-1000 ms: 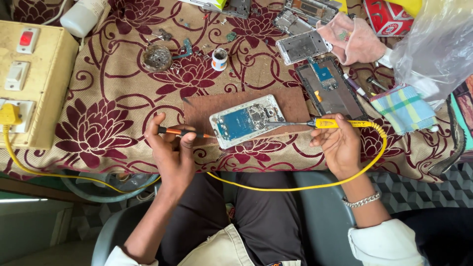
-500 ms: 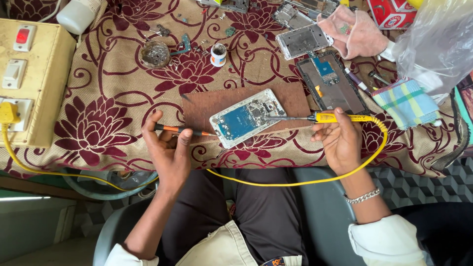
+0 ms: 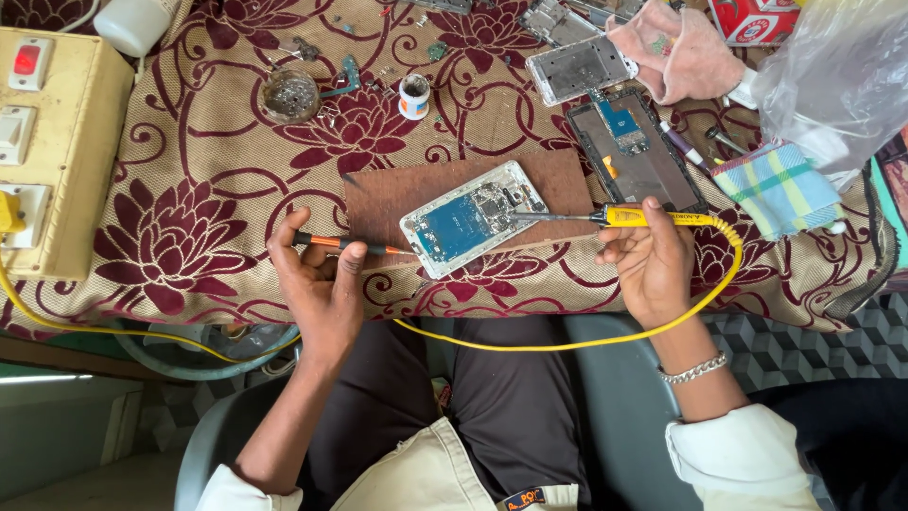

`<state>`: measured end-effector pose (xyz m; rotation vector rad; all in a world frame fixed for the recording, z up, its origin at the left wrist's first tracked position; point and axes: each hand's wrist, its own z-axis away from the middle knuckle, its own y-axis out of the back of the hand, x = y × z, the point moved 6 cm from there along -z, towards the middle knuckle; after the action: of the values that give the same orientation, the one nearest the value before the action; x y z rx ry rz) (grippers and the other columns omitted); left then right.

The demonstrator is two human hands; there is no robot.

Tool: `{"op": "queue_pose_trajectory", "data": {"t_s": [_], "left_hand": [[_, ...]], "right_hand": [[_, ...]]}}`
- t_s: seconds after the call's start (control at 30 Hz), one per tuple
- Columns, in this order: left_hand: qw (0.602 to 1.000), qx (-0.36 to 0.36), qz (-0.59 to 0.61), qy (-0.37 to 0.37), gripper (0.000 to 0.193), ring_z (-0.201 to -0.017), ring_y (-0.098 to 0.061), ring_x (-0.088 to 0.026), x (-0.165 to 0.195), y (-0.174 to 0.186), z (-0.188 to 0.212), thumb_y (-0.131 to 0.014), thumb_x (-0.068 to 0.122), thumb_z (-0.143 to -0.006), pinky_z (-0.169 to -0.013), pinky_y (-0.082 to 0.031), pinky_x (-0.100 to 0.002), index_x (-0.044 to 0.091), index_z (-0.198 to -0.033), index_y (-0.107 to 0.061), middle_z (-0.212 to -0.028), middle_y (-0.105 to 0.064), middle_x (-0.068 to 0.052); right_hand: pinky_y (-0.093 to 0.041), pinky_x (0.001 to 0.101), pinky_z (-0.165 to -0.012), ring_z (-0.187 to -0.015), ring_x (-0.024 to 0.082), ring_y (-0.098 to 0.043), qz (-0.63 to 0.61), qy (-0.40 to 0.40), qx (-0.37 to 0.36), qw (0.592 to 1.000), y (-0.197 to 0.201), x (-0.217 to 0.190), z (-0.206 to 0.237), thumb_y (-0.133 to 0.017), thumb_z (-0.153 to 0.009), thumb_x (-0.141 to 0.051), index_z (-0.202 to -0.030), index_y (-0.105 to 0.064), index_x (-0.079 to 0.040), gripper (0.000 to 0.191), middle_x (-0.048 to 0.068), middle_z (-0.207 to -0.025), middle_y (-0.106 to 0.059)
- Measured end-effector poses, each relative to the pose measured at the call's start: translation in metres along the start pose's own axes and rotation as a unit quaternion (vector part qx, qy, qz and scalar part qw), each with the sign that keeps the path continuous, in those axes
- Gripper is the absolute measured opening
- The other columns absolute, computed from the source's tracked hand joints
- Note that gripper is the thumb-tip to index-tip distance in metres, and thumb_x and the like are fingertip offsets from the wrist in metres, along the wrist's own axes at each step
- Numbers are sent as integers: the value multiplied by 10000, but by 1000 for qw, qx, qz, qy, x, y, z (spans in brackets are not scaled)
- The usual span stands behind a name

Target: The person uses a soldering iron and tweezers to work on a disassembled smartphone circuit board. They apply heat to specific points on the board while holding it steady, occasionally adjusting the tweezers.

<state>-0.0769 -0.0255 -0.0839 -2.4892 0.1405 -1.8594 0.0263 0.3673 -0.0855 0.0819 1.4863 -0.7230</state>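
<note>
An opened phone, white-framed with its blue board bare, lies tilted at frame centre on a brown mat. The left hand pinches an orange screwdriver in its fingers. The right hand has its fingers wrapped around a yellow soldering iron, tip on the board.

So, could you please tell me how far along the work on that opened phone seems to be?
Done: the opened phone lies on the brown mat with its blue board bare. In hand: the right hand holds the yellow soldering iron with its tip at the board, and the left hand points an orange-handled tool at the phone's edge. Left: no cover is on it, so closing remains.
</note>
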Motion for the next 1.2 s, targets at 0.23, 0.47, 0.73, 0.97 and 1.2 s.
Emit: {"op": "queue_pose_trajectory", "data": {"t_s": [0.23,0.47,0.73,0.97,1.2], "left_hand": [[1000,-3,-3,21,572,-828,-631,-83,4,-1,-4,-736,152,-1027,-741,-509,-230,59,-1444,-357,-869,-634,-38],[1000,-6,-10,29,572,-801,-636,-76,7,-1,-5,-735,167,-1017,-720,-506,-225,57,-1435,-360,-852,-628,-33],[1000,-8,-13,24,566,-798,-631,-78,6,-1,-5,-731,169,-1024,-714,-499,-226,59,-1438,-361,-841,-635,-42],[1000,-10,-7,17,565,-824,-648,-85,5,-1,-5,-726,165,-1028,-730,-511,-227,56,-1436,-351,-871,-646,-47],[999,0,-29,15,562,-820,-648,-89,6,-1,-5,-732,165,-1016,-716,-509,-227,47,-1430,-371,-871,-657,-55]], "right_hand": [[-575,348,-643,-637,195,-658,-11,-4,1,1000,0,1,0,-586,-1095,-360,-1025,-675,-34,346,140,-830,-728],[-578,353,-646,-644,202,-665,-8,-1,8,1000,1,1,0,-595,-1089,-346,-1018,-674,-37,326,144,-832,-727],[-585,366,-648,-635,210,-663,-9,-4,8,1000,4,4,-1,-579,-1083,-343,-1008,-687,-34,335,146,-818,-724],[-551,399,-678,-630,217,-636,-67,-37,-11,997,15,9,-6,-539,-1095,-380,-974,-697,-60,377,133,-807,-726],[-526,394,-702,-638,216,-625,-90,-50,-8,995,19,11,-7,-557,-1092,-383,-912,-689,-88,370,118,-808,-730]]}}
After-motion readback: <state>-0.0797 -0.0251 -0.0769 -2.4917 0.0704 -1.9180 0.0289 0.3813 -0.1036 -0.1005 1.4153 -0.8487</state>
